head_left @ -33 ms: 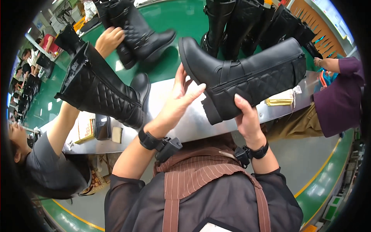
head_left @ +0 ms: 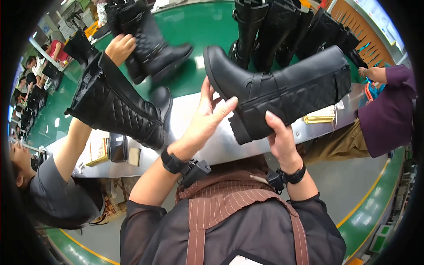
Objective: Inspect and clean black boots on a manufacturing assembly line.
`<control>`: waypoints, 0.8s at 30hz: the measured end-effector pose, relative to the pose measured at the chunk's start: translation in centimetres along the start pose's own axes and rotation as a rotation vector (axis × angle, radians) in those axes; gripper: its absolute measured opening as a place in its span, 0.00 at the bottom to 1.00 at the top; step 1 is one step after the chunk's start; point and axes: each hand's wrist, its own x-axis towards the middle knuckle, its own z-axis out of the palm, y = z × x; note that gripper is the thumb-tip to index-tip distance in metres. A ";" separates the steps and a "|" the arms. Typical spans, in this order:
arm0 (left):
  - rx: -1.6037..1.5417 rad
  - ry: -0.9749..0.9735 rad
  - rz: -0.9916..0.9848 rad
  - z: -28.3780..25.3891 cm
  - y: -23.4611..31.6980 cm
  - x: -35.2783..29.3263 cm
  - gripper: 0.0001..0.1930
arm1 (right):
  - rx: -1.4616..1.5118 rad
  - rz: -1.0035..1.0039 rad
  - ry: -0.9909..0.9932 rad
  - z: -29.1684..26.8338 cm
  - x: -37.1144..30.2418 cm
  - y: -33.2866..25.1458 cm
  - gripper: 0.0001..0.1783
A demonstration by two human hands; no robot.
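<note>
Black, smooth at the toe and quilted along the shaft, the boot (head_left: 278, 90) lies tipped on its side above the metal counter (head_left: 216, 148), toe to my left. Watching remotely, I see my hands apart, both on it: the left hand (head_left: 204, 117) braces the sole, thumb by the arch; the right hand (head_left: 284, 143) supports the lower shaft near the heel, though I cannot tell how its hidden fingers sit. Most of the shaft juts past that support, so I judge a slipping thumb could let its weight roll the boot. Swinging the toe left could scuff it against the second boot (head_left: 121, 106) slanting near my left wrist.
</note>
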 end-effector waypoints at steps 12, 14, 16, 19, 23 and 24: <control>-0.419 0.000 -0.127 -3.7 1.0 0.3 0.41 | 0.076 0.294 -0.088 -3.2 2.0 -1.0 0.19; -0.342 -0.006 -0.188 -4.4 0.6 0.5 0.33 | -0.048 0.298 -0.167 -3.8 2.2 -0.7 0.21; -0.238 0.037 -0.258 -4.7 0.1 0.3 0.29 | -0.187 0.220 -0.228 -4.0 2.6 -0.6 0.24; -0.251 0.102 -0.272 -4.6 -0.8 -0.5 0.28 | -0.463 0.176 -0.200 -4.7 3.3 -1.2 0.28; -0.372 0.254 -0.250 -4.3 -1.1 -1.1 0.24 | -0.507 0.314 -0.246 -6.7 3.7 -2.5 0.29; -0.370 0.221 -0.259 -4.3 -1.0 -1.1 0.25 | -0.394 0.276 -0.308 -6.9 3.4 -2.3 0.30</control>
